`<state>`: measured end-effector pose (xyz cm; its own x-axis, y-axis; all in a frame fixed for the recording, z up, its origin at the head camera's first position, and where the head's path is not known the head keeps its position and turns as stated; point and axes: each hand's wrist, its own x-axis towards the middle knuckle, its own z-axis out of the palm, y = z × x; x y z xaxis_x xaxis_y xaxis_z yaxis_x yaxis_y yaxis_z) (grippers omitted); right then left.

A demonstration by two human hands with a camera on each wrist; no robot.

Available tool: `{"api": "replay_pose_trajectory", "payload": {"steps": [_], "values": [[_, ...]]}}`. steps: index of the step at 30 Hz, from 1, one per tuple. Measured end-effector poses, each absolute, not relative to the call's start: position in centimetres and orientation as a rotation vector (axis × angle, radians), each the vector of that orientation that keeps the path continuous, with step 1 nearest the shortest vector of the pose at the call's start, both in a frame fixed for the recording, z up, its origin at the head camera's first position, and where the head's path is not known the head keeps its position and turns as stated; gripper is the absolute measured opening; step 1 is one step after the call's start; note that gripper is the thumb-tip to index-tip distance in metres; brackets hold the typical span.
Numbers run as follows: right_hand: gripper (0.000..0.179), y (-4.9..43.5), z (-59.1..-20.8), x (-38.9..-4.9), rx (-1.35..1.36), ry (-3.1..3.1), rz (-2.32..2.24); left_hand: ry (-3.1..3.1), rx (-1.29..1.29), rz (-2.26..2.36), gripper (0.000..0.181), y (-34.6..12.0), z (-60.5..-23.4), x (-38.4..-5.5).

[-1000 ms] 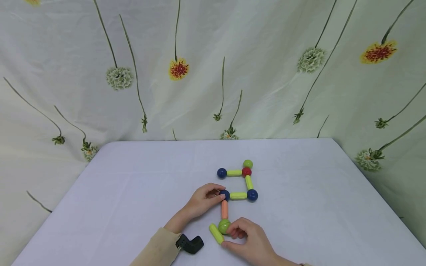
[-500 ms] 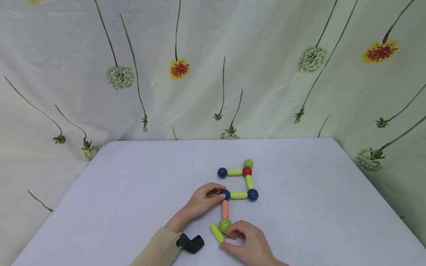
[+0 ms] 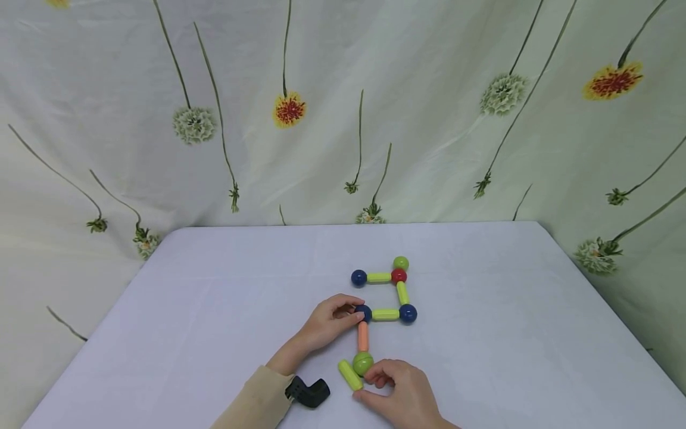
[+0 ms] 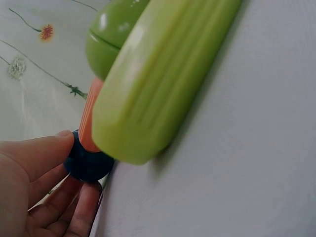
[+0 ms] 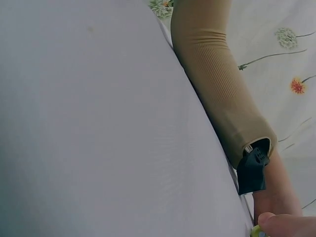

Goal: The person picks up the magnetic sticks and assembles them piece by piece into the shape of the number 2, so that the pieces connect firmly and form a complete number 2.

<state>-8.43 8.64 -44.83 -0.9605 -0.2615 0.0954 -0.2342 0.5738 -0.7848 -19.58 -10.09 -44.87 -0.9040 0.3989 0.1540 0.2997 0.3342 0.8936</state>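
Note:
In the head view my left hand (image 3: 331,322) pinches a blue ball (image 3: 365,313) of a magnetic ball-and-stick chain. From that ball an orange stick (image 3: 363,337) runs toward me to a green ball (image 3: 362,362). A loose-lying yellow-green magnetic stick (image 3: 350,375) slants beside the green ball. My right hand (image 3: 399,390) has thumb and index finger at the stick's near end, pinching it. The left wrist view shows the ribbed yellow-green stick (image 4: 158,84) large, partly covering the green ball (image 4: 108,39). In the right wrist view only the thumb (image 5: 284,224) and a bit of the stick show.
The chain continues through yellow-green sticks to a blue ball (image 3: 408,313), a red ball (image 3: 399,276), another blue ball (image 3: 359,277) and a green ball (image 3: 401,263). A black wrist device (image 3: 308,393) sits at the left cuff. A white cloth covers the table (image 3: 482,333).
My right wrist has turned slightly, its cuff leaving the head view, while the fingertips stay at the stick's end. The left hand and the chain hold still.

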Motion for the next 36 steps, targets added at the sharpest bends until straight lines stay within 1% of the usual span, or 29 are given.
{"api": "replay_pose_trajectory", "payload": {"steps": [5, 10, 25, 36], "values": [[0.032, 8.52, -44.95, -8.43, -0.456, 2.783, -1.366, 2.482, 0.660, 1.646, 0.028, -10.11, -44.66, -19.50], [0.028, 8.47, -44.87, -8.51, -0.490, 2.818, -1.337, 2.489, 0.677, 1.637, 0.027, -10.28, -45.18, -19.85], [0.019, 8.44, -45.10, -8.56, -0.572, 2.843, -1.346, 2.505, 0.673, 1.625, 0.028, -10.21, -44.89, -19.60], [0.018, 8.47, -44.81, -8.65, -0.555, 2.764, -1.353, 2.520, 0.662, 1.626, 0.031, -10.22, -44.95, -19.46]]}}
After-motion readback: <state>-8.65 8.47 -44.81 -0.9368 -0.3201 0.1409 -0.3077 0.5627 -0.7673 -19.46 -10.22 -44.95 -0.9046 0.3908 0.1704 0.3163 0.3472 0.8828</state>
